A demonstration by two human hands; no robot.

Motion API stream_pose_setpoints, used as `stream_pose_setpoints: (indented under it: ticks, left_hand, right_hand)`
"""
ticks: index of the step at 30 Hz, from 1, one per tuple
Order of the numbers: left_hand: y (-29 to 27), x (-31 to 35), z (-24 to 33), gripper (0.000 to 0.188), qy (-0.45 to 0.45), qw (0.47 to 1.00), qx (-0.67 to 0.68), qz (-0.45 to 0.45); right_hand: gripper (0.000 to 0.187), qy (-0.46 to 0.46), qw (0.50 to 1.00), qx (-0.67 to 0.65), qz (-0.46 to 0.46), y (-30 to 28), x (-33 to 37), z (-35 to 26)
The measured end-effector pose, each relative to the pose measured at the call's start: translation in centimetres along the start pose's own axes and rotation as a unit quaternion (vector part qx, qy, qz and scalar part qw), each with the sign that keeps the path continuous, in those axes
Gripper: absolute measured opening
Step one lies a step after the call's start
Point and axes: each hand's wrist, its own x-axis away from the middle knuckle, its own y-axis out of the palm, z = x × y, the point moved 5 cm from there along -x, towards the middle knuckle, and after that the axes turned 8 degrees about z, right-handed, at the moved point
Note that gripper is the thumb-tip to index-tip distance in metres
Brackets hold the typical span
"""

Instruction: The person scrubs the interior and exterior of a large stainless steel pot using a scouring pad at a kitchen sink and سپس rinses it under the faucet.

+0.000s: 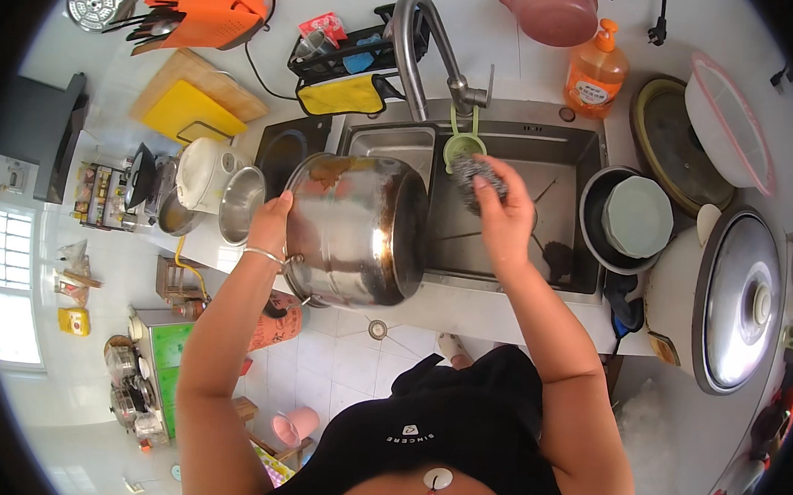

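My left hand (271, 224) grips the rim side of a large steel pot (348, 231), which is tipped on its side over the left part of the sink. Brown stains mark the pot's wall, and its base, turned to the right, is blackened. In my right hand (504, 216) is a grey steel wool scrubber (477, 182), held above the sink basin (496, 254), apart from the pot. A green strainer (463, 148) hangs below the faucet, just behind the scrubber.
The faucet (414, 58) arches over the sink from the back. An orange soap bottle (596, 71) stands behind on the right. Nested bowls (636, 217) and a big lidded pot (745, 301) crowd the right side. A steel bowl (241, 205) sits left of my left hand.
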Motion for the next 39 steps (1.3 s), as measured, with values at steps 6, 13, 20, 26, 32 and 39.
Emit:
stream_pose_setpoints:
  ticks: [6,13,20,26,32,39]
  left_hand:
    - [-1.5,3.2,-1.1,0.040,-0.009,0.999,-0.036,-0.003]
    - [0.5,5.0,-0.7,0.042,0.002,0.991,-0.131,0.016]
    - [0.6,5.4,-0.7,0.044,0.021,0.981,-0.193,0.016]
    - [0.8,5.2,-0.8,0.042,-0.035,0.985,-0.170,-0.001]
    - [1.9,5.6,0.1,0.039,-0.037,0.986,-0.160,-0.015]
    - [0.6,4.6,-1.2,0.043,0.018,0.986,-0.167,0.018]
  right_hand:
    - [0.032,-0.116,0.971,0.094,-0.187,5.2,2.3,-1.5]
    - [0.040,-0.094,0.975,0.084,-0.180,3.3,4.3,1.5]
    - [0.056,-0.208,0.956,0.122,-0.168,0.4,12.1,-2.0]
    - [0.049,-0.250,0.950,0.136,-0.127,2.0,7.1,0.0]
    - [0.038,-0.333,0.922,0.124,-0.156,1.3,11.4,-1.7]
    - [0.040,-0.252,0.954,0.129,-0.101,2.1,7.1,0.1]
